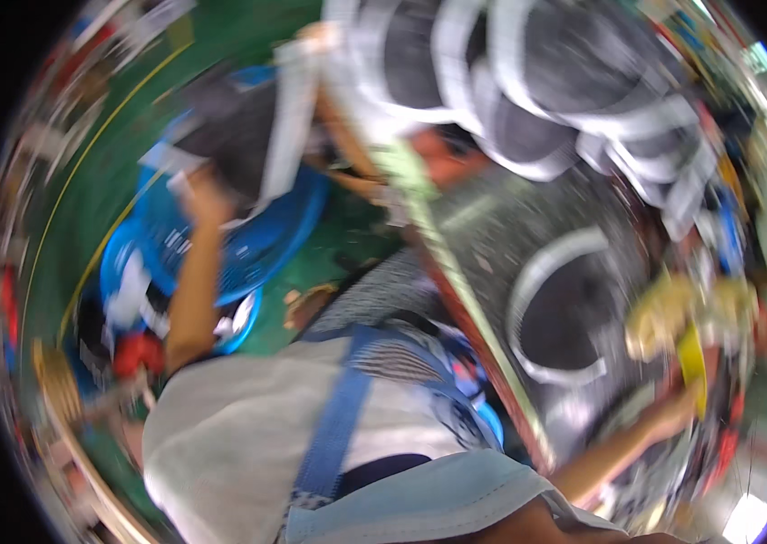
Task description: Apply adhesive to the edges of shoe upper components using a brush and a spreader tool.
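Note:
At the left, my left hand (206, 201) grips the near edge of a dark fabric piece with a white border (243, 136), held over a blue plastic basket (297, 227). Motion smears the fingers. Far to the right, my right hand (673, 410) is closed around the lower end of a yellow flat strip-like thing (693, 367); its kind is not clear. Beside that strip sits a blurred pale-yellow lumpy thing (662, 317). Between my arms, a dark rounded piece with a white C-shaped border (574, 313) lies on the grey worktable (483, 240).
Several dark, white-bordered pieces (583, 54) are heaped at the table's far end. A reddish-brown edge (469, 322) runs along the table beside me. Below the basket, another blue container (243, 328) holds mixed items. Yellow lines (84, 154) mark the green floor.

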Action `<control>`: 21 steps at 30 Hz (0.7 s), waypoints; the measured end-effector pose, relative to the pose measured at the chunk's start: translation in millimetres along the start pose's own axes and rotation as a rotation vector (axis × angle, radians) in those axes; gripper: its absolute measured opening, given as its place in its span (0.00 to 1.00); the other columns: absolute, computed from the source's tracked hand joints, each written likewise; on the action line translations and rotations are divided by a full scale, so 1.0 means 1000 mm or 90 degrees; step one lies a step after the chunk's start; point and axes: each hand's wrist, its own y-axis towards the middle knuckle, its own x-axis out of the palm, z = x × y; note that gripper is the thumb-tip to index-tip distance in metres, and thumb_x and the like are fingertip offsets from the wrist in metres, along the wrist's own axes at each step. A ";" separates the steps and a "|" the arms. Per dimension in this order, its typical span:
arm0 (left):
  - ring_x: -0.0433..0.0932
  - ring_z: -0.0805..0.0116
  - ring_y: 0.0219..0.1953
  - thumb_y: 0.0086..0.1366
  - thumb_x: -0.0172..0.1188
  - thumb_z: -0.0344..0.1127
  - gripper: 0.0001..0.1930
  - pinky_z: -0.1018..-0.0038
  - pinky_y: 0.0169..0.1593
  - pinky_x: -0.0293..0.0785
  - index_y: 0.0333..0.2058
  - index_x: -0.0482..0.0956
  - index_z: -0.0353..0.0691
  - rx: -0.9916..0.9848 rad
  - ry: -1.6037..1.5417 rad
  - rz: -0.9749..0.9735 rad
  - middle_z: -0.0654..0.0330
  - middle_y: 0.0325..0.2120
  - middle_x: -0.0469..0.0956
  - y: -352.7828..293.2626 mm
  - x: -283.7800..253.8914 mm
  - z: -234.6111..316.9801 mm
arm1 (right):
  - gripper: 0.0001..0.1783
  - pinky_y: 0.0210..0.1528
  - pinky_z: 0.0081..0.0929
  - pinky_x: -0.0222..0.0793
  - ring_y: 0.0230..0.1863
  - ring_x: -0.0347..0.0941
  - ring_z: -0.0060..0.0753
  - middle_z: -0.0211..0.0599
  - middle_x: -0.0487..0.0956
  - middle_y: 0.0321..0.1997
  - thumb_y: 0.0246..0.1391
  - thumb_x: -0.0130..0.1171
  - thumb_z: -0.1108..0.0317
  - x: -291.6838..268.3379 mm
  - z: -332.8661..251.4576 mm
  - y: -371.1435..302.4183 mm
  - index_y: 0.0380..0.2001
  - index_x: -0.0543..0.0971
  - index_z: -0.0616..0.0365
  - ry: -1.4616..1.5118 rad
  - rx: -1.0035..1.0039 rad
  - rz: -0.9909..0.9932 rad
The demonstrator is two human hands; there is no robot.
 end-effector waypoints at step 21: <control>0.63 0.55 0.63 0.58 0.61 0.36 0.26 0.57 0.65 0.58 0.55 0.70 0.40 0.794 -0.921 -0.374 0.55 0.56 0.70 0.082 -0.162 0.469 | 0.29 0.23 0.39 0.65 0.16 0.73 0.40 0.49 0.74 0.13 0.54 0.59 0.49 0.109 0.061 0.024 0.16 0.77 0.69 -0.192 -0.002 -0.223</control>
